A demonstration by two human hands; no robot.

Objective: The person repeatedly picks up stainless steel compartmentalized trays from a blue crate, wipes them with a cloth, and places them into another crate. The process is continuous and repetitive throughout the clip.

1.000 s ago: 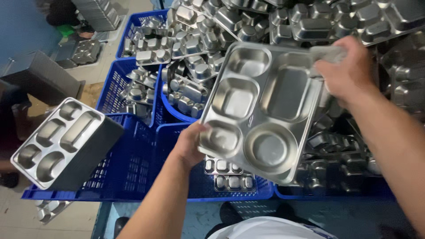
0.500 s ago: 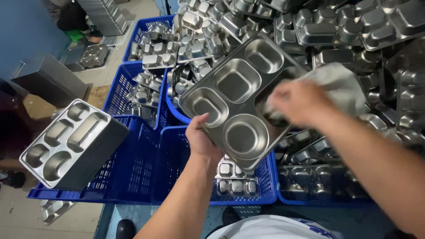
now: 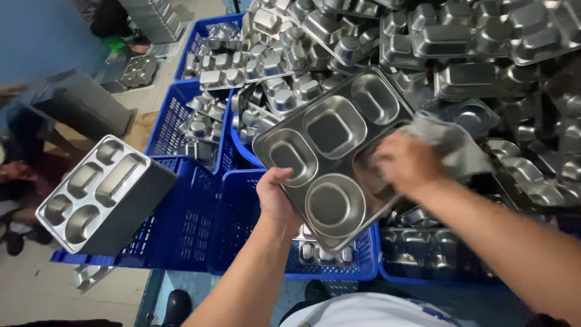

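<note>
I see a stainless steel compartment tray (image 3: 330, 166), shiny, with two round wells and several rectangular ones, held tilted above the near rim of the blue crate (image 3: 242, 242). My left hand (image 3: 278, 197) clamps its lower left edge, thumb on the top face. My right hand (image 3: 408, 160) presses a grey cloth (image 3: 454, 142) (crumpled) into the tray's right-side well, fingers closed on the cloth. Compared with half a second earlier, the right hand sits lower on the tray and the tray has rotated slightly. A stack of trays (image 3: 100, 194) rests on the crate's left corner.
</note>
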